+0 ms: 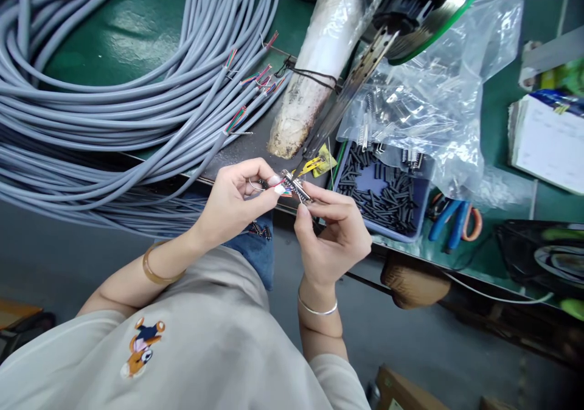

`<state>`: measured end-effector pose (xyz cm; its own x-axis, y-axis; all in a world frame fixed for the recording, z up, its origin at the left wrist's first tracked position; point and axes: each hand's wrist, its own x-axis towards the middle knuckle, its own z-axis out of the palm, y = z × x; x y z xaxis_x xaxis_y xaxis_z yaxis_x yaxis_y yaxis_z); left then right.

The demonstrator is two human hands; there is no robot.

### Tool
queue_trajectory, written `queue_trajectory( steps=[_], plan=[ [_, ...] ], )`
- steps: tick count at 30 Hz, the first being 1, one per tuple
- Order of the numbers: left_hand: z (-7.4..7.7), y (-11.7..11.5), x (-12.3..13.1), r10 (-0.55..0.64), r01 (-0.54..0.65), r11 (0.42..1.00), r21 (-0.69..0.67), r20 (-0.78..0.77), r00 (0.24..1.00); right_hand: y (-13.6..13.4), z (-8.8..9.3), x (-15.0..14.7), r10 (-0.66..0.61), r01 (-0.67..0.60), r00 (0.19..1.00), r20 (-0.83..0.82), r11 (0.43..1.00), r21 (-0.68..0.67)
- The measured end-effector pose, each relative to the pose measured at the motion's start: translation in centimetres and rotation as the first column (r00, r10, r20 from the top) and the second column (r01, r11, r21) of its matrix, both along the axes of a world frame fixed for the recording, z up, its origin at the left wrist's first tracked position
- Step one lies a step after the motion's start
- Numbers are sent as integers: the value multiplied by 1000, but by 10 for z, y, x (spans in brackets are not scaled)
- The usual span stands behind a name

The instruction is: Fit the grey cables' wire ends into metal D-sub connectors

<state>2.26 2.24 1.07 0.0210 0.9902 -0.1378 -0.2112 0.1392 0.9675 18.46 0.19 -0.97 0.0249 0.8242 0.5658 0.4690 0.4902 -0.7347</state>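
Observation:
Near the bench edge, my left hand (241, 198) pinches thin coloured wires at a small metal connector (295, 186). My right hand (335, 227) has its fingers closed at the connector's right side, with a thin pale wire by the fingertips. The tip of a long metal tool or holder (349, 97) comes down to the connector from above. Just behind it lie a yellow piece (311, 166) and a yellow-green sponge (325, 160). Grey cables (191, 115) with stripped, multicoloured ends spread over the bench at the left.
A blue tray (417, 218) of short black tubes stands right of my hands, partly under a clear plastic bag (460, 106) of metal parts. Further right are blue-handled pliers (449, 224) and a paper stack (547, 142). A white wrapped cylinder (314, 69) stands behind.

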Motion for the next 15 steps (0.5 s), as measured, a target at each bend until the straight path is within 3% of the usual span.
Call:
queue_trajectory(
  steps=[15],
  plan=[
    [2,1,7,51,-48,996,70,-45,998,7,-2,-2,-17,4,995,95,991,134]
  ],
)
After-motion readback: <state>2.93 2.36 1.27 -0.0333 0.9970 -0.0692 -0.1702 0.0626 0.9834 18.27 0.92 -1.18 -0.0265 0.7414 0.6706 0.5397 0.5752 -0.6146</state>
